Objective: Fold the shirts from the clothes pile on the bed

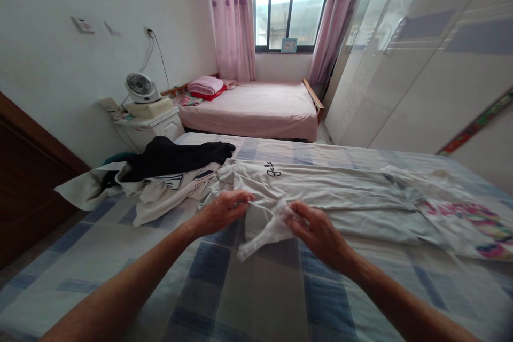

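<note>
My right hand (315,228) is closed on a small, crumpled white sheer cloth piece (260,240), one end of which hangs down toward me. Pinched in the fingers of my left hand (226,210) is a thin edge of light cloth that appears to run across to the same white piece; its exact kind is blurred. Just beyond and beneath both hands lies a pale grey shirt (320,184) with black script, spread on the bed with blue and white checked bedding (256,291).
Black clothing (172,157) and white garments (172,197) are heaped at left. A white shirt with colourful print (473,219) lies at right. Beyond are a pink bed (264,107), a fan (142,87) on a nightstand (168,125), and a white wardrobe (393,80).
</note>
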Motion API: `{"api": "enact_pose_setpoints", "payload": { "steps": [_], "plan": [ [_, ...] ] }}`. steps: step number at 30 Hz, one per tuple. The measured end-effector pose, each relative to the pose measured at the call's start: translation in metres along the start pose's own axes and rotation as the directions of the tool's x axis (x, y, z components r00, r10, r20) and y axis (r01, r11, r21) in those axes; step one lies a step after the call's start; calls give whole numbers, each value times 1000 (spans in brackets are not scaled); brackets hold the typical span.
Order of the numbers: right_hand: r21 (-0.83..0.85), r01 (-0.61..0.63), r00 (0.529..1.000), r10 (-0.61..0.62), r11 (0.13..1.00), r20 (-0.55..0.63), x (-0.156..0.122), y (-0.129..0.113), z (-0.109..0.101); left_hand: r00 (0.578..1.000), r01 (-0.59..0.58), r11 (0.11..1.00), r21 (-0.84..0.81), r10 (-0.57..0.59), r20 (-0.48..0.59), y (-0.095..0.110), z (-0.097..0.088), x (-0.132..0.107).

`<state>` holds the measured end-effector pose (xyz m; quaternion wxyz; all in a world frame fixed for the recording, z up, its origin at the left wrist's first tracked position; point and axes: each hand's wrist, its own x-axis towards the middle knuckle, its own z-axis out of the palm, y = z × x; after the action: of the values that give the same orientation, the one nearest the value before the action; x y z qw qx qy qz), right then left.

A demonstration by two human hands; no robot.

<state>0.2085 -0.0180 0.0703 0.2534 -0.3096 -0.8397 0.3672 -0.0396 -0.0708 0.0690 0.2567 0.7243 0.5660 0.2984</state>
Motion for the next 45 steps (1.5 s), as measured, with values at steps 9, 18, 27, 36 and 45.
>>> {"api": "enact_pose_setpoints", "payload": {
  "steps": [9,18,27,36,45],
  "plan": [
    [817,-32,778,528,576,-342,76,36,-42,979,162,966,-204,-183,-86,-14,-19,63],
    [881,-289,785,619,376,-7,58,71,-24,953,252,888,-384,-296,-60,-40,-2,69],
    [820,-376,756,654,431,3,42,60,-16,946,287,903,-320,-319,-53,-44,-2,68],
    [-47,-467,866,446,883,-225,21,61,-49,927,-52,914,402,194,-322,-16,13,64],
    [-684,21,985,-134,729,-113,55,81,-38,925,-380,782,494,314,214,-1,67,50]
  ]
}}
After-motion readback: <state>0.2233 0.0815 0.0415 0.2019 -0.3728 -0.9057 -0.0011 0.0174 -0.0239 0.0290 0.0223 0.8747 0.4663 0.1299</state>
